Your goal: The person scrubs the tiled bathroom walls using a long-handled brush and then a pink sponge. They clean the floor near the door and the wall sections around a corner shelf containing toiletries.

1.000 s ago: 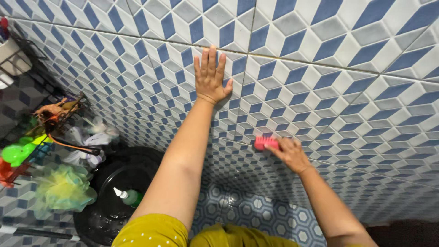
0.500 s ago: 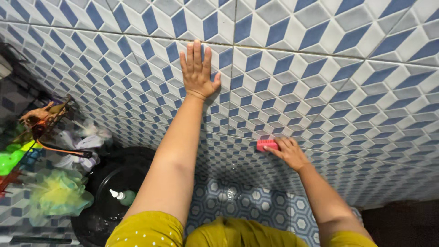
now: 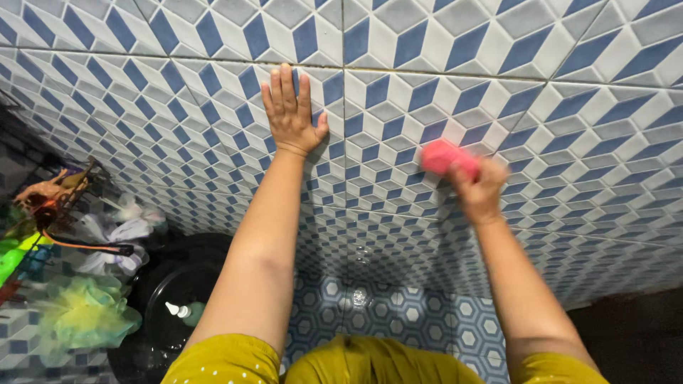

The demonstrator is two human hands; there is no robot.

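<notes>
My left hand (image 3: 290, 110) lies flat on the blue, white and grey tiled wall (image 3: 498, 85), fingers together and pointing up. My right hand (image 3: 482, 188) is closed around a pink scrub brush (image 3: 442, 156) and holds it against the wall, to the right of and a little lower than the left hand. The brush and the right hand are blurred by motion. Both arms come up from yellow sleeves at the bottom of the view.
At lower left stands a black bucket (image 3: 153, 299) with a small bottle (image 3: 181, 311) in it. Beside it hang a yellow-green bath sponge (image 3: 85, 313) and white cloths (image 3: 114, 238) under a wire rack. Hexagon-patterned floor tiles (image 3: 398, 313) lie below the wall.
My right hand has moved the pink brush up the wall by about one tile row. The left hand stays pressed flat in the same spot. The view has shifted slightly.
</notes>
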